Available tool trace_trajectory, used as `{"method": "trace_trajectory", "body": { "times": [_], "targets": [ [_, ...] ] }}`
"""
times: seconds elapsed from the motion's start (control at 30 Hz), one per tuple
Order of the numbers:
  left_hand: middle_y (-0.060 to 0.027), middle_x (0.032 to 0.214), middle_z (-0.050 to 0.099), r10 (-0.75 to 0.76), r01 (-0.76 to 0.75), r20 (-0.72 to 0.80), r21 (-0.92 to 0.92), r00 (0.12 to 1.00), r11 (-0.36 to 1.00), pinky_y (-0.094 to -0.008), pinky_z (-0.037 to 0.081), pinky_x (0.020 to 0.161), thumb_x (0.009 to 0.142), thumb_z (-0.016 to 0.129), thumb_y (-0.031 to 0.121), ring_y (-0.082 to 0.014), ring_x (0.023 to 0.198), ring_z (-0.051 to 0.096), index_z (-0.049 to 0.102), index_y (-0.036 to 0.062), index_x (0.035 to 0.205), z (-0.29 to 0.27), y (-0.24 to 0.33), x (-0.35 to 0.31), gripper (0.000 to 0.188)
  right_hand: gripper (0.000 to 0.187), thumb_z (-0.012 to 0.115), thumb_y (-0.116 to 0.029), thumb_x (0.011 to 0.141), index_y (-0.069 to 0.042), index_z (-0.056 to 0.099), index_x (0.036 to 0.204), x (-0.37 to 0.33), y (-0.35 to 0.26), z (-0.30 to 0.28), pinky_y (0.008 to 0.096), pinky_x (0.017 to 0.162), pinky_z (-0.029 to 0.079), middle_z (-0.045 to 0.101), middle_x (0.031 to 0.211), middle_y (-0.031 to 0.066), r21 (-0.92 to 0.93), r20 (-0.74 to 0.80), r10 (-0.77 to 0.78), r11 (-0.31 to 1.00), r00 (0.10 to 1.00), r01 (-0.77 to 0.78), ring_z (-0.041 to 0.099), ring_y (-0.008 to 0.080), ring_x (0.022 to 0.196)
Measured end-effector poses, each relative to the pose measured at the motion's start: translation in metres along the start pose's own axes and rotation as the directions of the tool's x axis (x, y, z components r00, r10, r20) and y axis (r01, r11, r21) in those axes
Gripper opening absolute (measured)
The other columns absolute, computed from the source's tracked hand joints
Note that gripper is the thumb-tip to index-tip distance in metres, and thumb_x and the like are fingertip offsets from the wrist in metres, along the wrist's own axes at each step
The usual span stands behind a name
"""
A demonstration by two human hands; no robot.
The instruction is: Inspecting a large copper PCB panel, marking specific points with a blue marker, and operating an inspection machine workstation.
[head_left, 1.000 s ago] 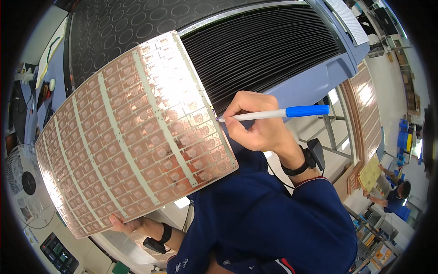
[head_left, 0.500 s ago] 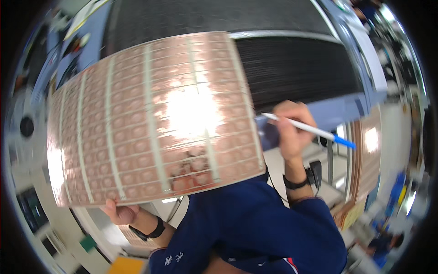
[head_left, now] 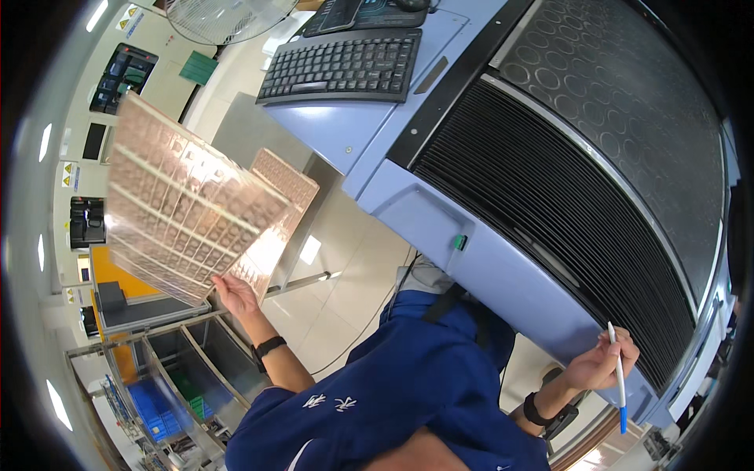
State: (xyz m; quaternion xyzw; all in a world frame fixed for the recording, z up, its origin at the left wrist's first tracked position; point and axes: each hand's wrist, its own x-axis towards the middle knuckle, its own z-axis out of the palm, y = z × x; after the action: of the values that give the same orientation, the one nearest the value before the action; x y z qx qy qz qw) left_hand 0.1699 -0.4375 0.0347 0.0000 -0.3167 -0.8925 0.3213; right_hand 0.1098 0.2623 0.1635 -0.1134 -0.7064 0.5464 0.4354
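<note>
My left hand [head_left: 237,298] grips the corner of a copper-coloured circuit board panel [head_left: 184,206], fingers closed on its near edge. Pale strips and a grid of repeated small pads cover this thin sheet, held tilted out to my left. Partly hidden behind it are more copper-coloured panels [head_left: 289,179]; whether the held one touches them I cannot tell. In my closed right hand [head_left: 591,367] is a white pen [head_left: 617,357] with a blue end, its tip pointing away from me. That hand is by the front edge of a blue machine [head_left: 479,235], beside its black ribbed cover [head_left: 550,200].
A black keyboard [head_left: 342,69] rests on the machine's left shelf, with a fan [head_left: 228,14] beyond it. To the lower left stands a metal-framed rack [head_left: 169,345] with blue and green items inside. A dark bed with ring marks [head_left: 597,71] lies behind the ribbed cover.
My view has turned left. The panel has swung from in front of me over the machine out to my left, still in my left hand. My right hand keeps the pen.
</note>
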Motion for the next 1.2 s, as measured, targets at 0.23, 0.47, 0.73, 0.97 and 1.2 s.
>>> {"method": "trace_trajectory", "body": {
  "times": [0.23,0.47,0.73,0.97,1.2],
  "targets": [
    [-0.0202,0.121,0.067,-0.025,0.223,-0.521,0.321,0.853,0.920,-0.0358,0.056,0.097,0.105,0.056,0.019,-0.0253,0.111,0.065,0.055,-0.0069,0.126,-0.117,-0.060,0.000,0.033,0.014,0.059,-0.013,0.091,0.001,0.058,0.092,-0.001,-0.005,-0.013,0.0286,0.061,0.041,0.057,0.075,0.0155,-0.016,-0.016,-0.022,1.000,1.000,0.021,0.050,0.0200,0.069],
    [-0.0147,0.120,0.068,0.023,0.624,-0.650,0.738,0.760,0.258,-0.0308,0.059,0.088,0.109,0.049,0.021,-0.0227,0.106,0.067,0.055,-0.0087,0.126,-0.186,-0.076,-0.019,0.035,0.011,0.059,-0.009,0.095,0.002,0.058,0.096,-0.009,0.008,-0.022,0.0277,0.065,0.044,0.061,0.086,0.0172,0.045,0.076,-0.064,0.997,0.995,0.061,0.054,0.0188,0.075],
    [-0.0240,0.128,0.064,0.023,0.468,-0.530,0.728,0.848,-0.500,-0.0441,0.051,0.101,0.095,0.071,0.039,-0.0371,0.116,0.063,0.055,-0.0074,0.131,-0.022,-0.152,0.008,0.061,0.014,0.061,-0.012,0.092,0.002,0.059,0.095,-0.006,-0.005,-0.014,0.0250,0.057,0.039,0.059,0.076,0.0153,-0.039,-0.011,-0.048,0.998,0.999,0.048,0.051,0.0173,0.067],
    [-0.0265,0.142,0.053,-0.454,-0.634,0.449,0.454,0.770,-0.626,-0.0513,0.038,0.112,0.093,0.072,0.039,-0.0425,0.133,0.048,0.052,-0.0035,0.139,-0.015,-0.218,0.088,0.066,0.012,0.062,-0.008,0.093,0.003,0.058,0.096,-0.005,-0.005,-0.008,0.0279,0.060,0.050,0.062,0.081,0.0147,0.131,-0.058,-0.022,0.991,0.998,0.029,0.057,0.0172,0.066],
    [-0.0108,0.073,0.067,-0.391,-0.762,0.687,0.383,0.613,-0.522,-0.0350,0.051,0.055,0.106,0.052,0.024,-0.0213,0.066,0.066,0.068,0.0011,0.102,0.135,-0.235,0.035,0.028,0.016,0.063,-0.013,0.099,0.003,0.065,0.101,0.003,-0.009,-0.129,0.0268,0.068,0.050,0.069,0.082,0.0110,-0.242,-0.516,-0.094,0.969,0.851,-0.040,0.063,0.0140,0.073]
  ]
}}
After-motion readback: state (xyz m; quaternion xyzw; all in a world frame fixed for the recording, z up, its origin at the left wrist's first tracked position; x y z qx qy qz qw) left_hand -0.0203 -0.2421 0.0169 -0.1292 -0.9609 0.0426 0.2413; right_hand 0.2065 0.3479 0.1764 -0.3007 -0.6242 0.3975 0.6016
